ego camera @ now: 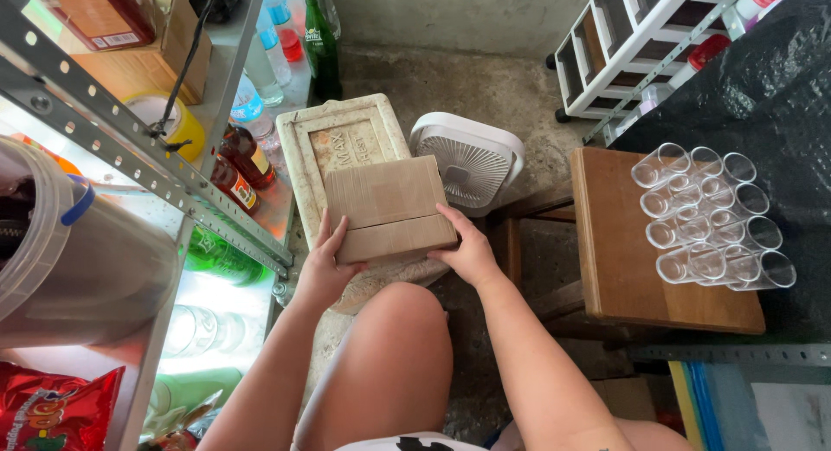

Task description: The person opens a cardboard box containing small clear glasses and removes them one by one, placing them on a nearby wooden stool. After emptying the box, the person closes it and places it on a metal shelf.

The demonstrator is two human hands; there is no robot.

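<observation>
1. At the bottom centre of the frame the person's bare knee [394, 347] rose between both forearms.
2. At the bottom left lay a red snack bag [52, 408], and above it a clear plastic tub [78, 252] sat on the metal shelf [147, 161].
3. The left hand [322, 269] gripped the lower left edge of a flat cardboard box [389, 209], thumb on top and fingers closed under it.
4. The right hand [470, 252] clasped the box's lower right corner, its fingers curled round the edge.
5. The box sat at mid-frame, held tilted just above a white foam lid [333, 139]; whether they touched could not be told.
6. Right of centre stood a wooden stool [619, 252], carrying clear plastic cups [710, 217] lying on their sides in rows.
7. Just beyond the box, a white fan [472, 161] lay on the concrete floor [485, 79].
8. On the lower shelf at left stood brown sauce bottles [242, 161], with a green bottle [221, 256] lying nearer.
9. At the upper centre a green glass bottle [322, 48] stood upright.
10. In the upper right corner was a white drawer rack [632, 35].
</observation>
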